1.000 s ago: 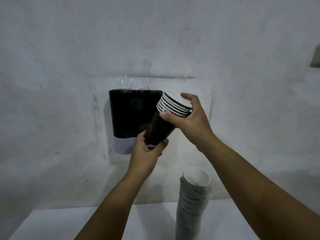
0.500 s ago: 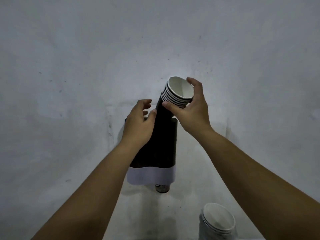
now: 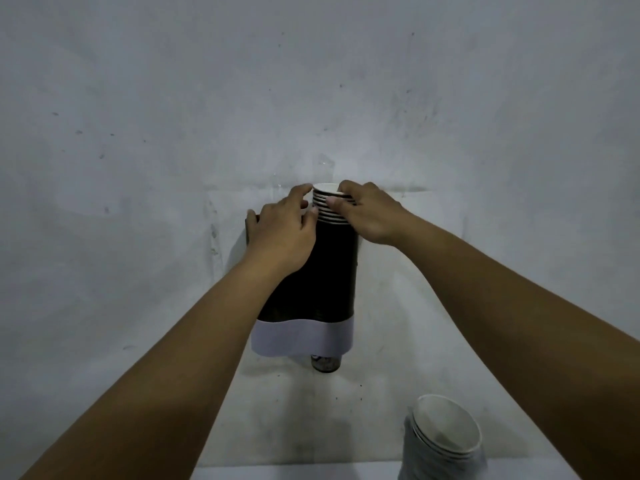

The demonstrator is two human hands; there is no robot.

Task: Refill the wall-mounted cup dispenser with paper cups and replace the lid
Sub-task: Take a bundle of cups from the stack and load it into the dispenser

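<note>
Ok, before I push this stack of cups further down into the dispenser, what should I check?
1. Cup stack lined up with the dispenser: ok, upright in its top.
2. Left hand steadying stack: ok, fingers at the rims.
3. Right hand grip: ok, holding the rims.
4. Bottom cup showing at the outlet: ok.
5. Room left inside: cannot tell.
6. Lid within reach: cannot tell, not in view.

Matt paper cups (image 3: 330,206), rough wall (image 3: 173,98)
</note>
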